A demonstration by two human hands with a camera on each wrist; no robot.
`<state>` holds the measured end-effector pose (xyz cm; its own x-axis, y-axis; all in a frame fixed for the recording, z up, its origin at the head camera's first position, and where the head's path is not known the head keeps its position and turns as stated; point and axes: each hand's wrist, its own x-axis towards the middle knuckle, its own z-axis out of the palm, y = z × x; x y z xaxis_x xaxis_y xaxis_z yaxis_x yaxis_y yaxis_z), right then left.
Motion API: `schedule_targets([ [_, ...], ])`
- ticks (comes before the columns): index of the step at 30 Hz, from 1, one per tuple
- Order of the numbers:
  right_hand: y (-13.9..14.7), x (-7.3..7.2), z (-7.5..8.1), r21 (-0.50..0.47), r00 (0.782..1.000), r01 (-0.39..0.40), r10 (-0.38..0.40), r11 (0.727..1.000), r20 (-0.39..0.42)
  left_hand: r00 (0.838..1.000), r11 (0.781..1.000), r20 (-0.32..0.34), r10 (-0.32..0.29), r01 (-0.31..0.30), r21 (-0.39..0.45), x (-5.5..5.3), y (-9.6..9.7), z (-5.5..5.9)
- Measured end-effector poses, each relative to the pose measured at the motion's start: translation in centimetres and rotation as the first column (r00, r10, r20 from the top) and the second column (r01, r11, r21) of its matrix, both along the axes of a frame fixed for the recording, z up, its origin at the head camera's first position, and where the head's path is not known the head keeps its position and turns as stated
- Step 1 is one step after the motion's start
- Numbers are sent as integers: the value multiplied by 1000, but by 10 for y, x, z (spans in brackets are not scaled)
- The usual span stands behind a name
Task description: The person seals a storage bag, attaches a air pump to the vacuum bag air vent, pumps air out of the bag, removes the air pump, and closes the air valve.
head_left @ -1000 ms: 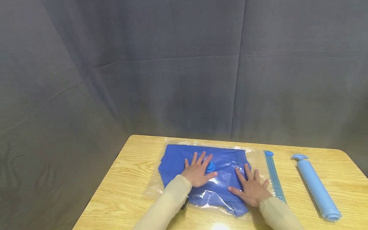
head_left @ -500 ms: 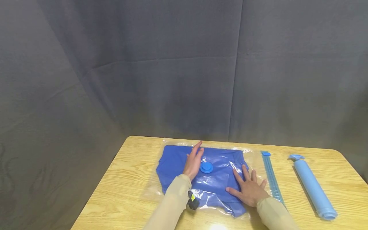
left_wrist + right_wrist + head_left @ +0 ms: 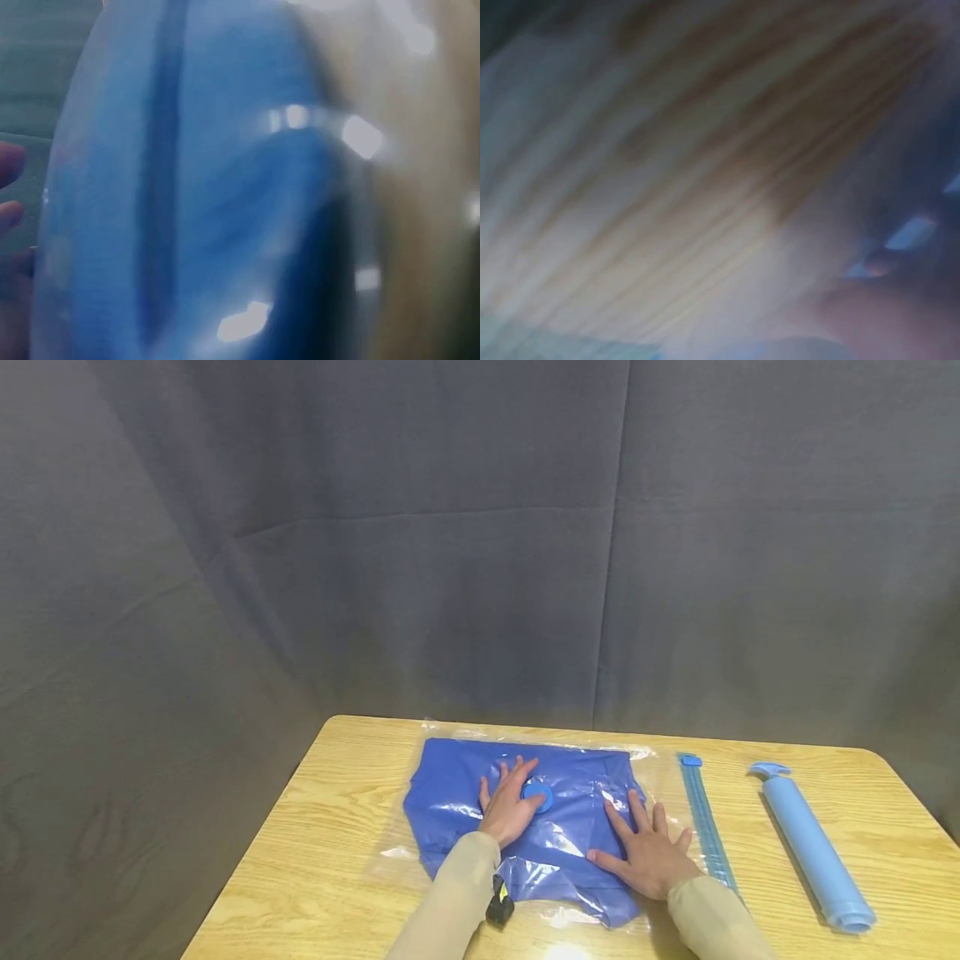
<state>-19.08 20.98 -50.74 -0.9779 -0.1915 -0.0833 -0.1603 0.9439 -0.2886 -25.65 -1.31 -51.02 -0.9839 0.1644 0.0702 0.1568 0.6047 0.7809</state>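
Note:
A clear plastic vacuum bag (image 3: 660, 772) lies flat with a folded blue cloth garment (image 3: 457, 777) inside. Near its middle sits a round blue valve cap (image 3: 536, 793). My left hand (image 3: 510, 810) rests on the bag just left of the cap, its fingers spread and its thumb overlapping the cap. Spread out over the right part of the garment, my right hand (image 3: 648, 856) presses on the plastic. In the left wrist view the shiny plastic over blue cloth (image 3: 232, 187) fills most of the picture, with fingertips (image 3: 9, 165) at the left edge. The right wrist view is blurred.
A blue zip strip with a slider (image 3: 692, 761) runs along the bag's right end. Farther right, a light blue hand pump (image 3: 817, 852) with a curved handle lies on the wooden table (image 3: 300, 843). A dark grey curtain (image 3: 450, 610) hangs behind.
My left hand turned onto its edge, uncovering the valve cap, then came down flatter with its thumb over the cap. My right hand stays in place on the bag.

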Motion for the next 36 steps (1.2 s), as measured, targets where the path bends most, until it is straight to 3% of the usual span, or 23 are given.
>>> schedule_targets([
  [6, 0, 0, -1, -2, 1000, 4, -4, 1000, 1, 1000, 996, -12, -21, 20, -89, 2, -1, -3],
  [16, 0, 1, -1, -7, 1000, 4, -4, 1000, -2, 998, 990, -4, -61, 60, -126, 2, -6, -3],
  [24, 1, -1, -1, -3, 1000, 3, -3, 1000, 13, 995, 988, 3, -103, 103, -116, -1, -9, -6],
  [30, 1, 0, 0, -3, 1000, 5, -5, 1000, 22, 995, 990, 25, -94, 96, -104, -3, -10, -8],
  [36, 1, 0, 1, -3, 1000, 2, -2, 1000, 12, 994, 990, 41, -99, 103, -99, 1, -11, -2],
])
